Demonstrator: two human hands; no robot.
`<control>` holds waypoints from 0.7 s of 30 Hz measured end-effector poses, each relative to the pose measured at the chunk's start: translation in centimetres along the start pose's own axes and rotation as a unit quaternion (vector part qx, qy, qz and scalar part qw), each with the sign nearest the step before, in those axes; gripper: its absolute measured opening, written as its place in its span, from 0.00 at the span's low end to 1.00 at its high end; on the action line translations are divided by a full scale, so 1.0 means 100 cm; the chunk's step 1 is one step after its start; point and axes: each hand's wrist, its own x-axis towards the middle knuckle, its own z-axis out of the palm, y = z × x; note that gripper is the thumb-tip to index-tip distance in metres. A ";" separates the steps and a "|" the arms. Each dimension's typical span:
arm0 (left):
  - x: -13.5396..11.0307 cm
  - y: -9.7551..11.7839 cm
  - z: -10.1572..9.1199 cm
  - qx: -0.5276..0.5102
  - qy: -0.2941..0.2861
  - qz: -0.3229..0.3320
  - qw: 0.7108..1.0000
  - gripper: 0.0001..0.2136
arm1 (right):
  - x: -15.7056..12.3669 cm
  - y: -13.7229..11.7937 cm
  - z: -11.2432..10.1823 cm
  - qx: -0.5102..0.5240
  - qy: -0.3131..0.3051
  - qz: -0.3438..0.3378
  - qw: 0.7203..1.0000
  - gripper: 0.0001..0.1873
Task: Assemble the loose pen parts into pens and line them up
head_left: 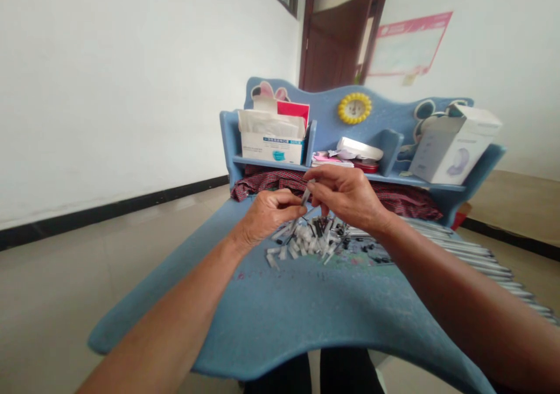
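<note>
My left hand (pixel 275 210) pinches the lower end of a small translucent plastic piece (pixel 307 193) between thumb and forefinger. At its upper end, the thumb and fingers of my right hand (pixel 343 196) close on the same piece. It tilts slightly, above a pile of small whitish translucent plastic pieces (pixel 301 242) on the blue desk (pixel 280 306). Dark thin parts are mixed into that pile. Small black pieces (pixel 380 260) lie to its right, near my right forearm. Long slim silvery rods (pixel 464 248) lie side by side along the right, partly hidden by that arm.
Behind the hands, a blue shelf holds a face-mask box (pixel 271 146), a white carton (pixel 457 143) and papers (pixel 330 159). A yellow flower-shaped clock (pixel 354 108) is on its back panel. Checked red cloth (pixel 273 181) lies under the shelf. A white wall (pixel 131 91) stands left.
</note>
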 end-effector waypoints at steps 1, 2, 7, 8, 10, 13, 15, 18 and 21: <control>0.000 -0.001 0.000 0.004 0.004 0.010 1.000 0.07 | -0.004 0.003 -0.002 0.016 0.009 0.021 1.000 0.16; 0.001 -0.003 0.001 -0.001 0.010 0.010 1.000 0.07 | -0.008 0.007 -0.004 0.018 0.021 0.040 0.999 0.18; 0.000 -0.013 0.008 -0.083 0.002 -0.090 0.992 0.09 | -0.039 0.032 -0.007 -0.207 -0.081 0.108 0.969 0.09; -0.001 -0.014 0.009 -0.097 -0.003 -0.104 0.990 0.09 | -0.045 0.037 -0.005 -0.260 -0.127 0.121 0.950 0.09; -0.002 -0.014 0.013 -0.120 -0.005 -0.118 0.986 0.08 | -0.055 0.044 0.001 -0.332 -0.194 0.138 0.913 0.08; -0.003 -0.013 0.016 -0.151 -0.004 -0.130 0.980 0.08 | -0.062 0.049 0.010 -0.387 -0.256 0.143 0.874 0.09; -0.003 -0.013 0.017 -0.167 -0.010 -0.134 0.977 0.10 | -0.064 0.050 0.013 -0.406 -0.284 0.140 0.857 0.10; -0.003 -0.016 0.018 -0.185 -0.020 -0.135 0.973 0.11 | -0.064 0.051 0.014 -0.412 -0.306 0.133 0.848 0.10; -0.003 -0.018 0.018 -0.191 -0.035 -0.140 0.971 0.12 | -0.063 0.052 0.011 -0.407 -0.324 0.125 0.845 0.10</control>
